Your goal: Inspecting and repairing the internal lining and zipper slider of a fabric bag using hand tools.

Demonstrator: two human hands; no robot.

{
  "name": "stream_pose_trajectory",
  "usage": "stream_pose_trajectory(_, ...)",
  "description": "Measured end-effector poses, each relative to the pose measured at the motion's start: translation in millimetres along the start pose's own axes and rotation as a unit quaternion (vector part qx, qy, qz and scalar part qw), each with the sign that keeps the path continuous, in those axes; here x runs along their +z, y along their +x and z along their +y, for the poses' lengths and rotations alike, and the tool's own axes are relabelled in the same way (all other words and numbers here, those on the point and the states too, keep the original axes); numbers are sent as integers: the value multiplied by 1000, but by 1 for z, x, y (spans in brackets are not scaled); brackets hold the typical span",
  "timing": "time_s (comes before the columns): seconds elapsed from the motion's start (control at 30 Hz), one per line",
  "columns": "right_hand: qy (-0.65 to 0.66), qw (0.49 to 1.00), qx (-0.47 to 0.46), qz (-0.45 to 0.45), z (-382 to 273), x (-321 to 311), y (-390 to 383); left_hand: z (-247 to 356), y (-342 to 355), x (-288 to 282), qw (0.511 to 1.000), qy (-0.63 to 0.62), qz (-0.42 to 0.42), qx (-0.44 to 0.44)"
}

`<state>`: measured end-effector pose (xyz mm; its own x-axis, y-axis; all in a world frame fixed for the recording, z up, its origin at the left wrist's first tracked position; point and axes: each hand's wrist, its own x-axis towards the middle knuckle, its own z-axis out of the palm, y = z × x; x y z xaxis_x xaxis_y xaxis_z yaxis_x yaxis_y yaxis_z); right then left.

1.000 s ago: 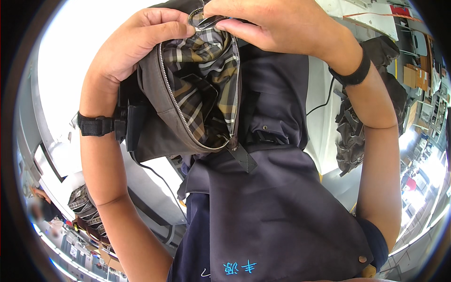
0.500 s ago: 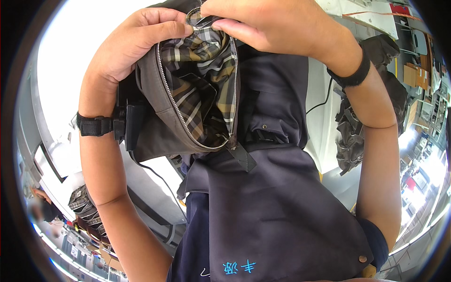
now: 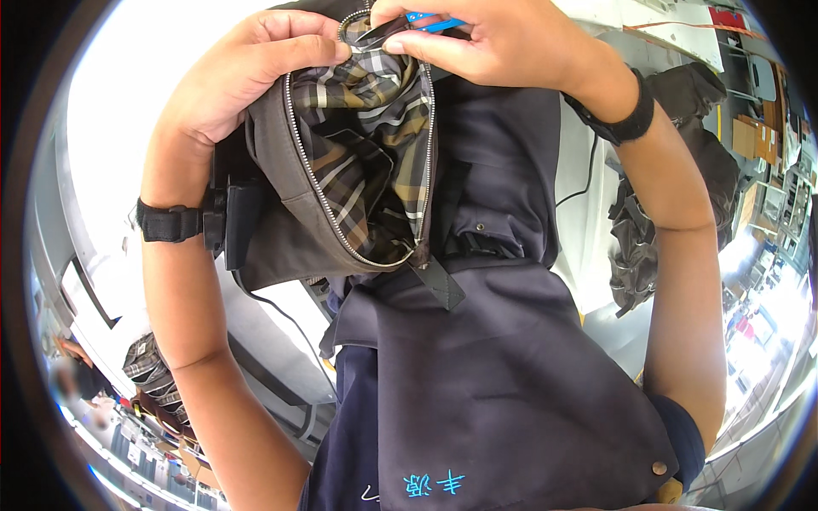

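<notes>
A dark grey fabric bag [image 3: 290,213] lies open, showing its plaid lining [image 3: 358,170] inside a zipper. My left hand [image 3: 256,77] pinches the upper edge of the opening, thumb on the lining by the zipper. My right hand [image 3: 503,51] is closed around small blue-handled snips [image 3: 439,24], whose dark blades lie over the lining at the top of the opening, beside my left thumb. A dark strap tab [image 3: 439,288] hangs from the zipper's lower end.
A dark apron [image 3: 503,383] covers my front. On the white table [image 3: 111,128] are more dark bags [image 3: 682,94] at the right and a black cable. Plaid items [image 3: 149,366] lie at the lower left, near another person [image 3: 85,375]; shelving and boxes [image 3: 750,140] stand far right.
My right hand and wrist have shifted slightly up and left, and the blue snips' handles now show beneath its fingers. My left hand has barely moved.
</notes>
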<state>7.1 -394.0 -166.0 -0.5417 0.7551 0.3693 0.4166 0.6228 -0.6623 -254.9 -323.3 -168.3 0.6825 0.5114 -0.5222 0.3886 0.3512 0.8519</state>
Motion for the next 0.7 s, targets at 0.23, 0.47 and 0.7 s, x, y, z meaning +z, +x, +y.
stream_pose_trajectory(0.23,-97,993,-66,26,-2,2,-3,2,-2,2,1000,-10,7,-17)
stream_pose_trajectory(0.47,-164,982,-83,41,-14,0,-5,2,-4,2,1000,-10,7,-5)
stream_pose_trajectory(0.7,-145,981,-104,80,-13,5,-5,3,-3,1,1000,-9,-8,-2)
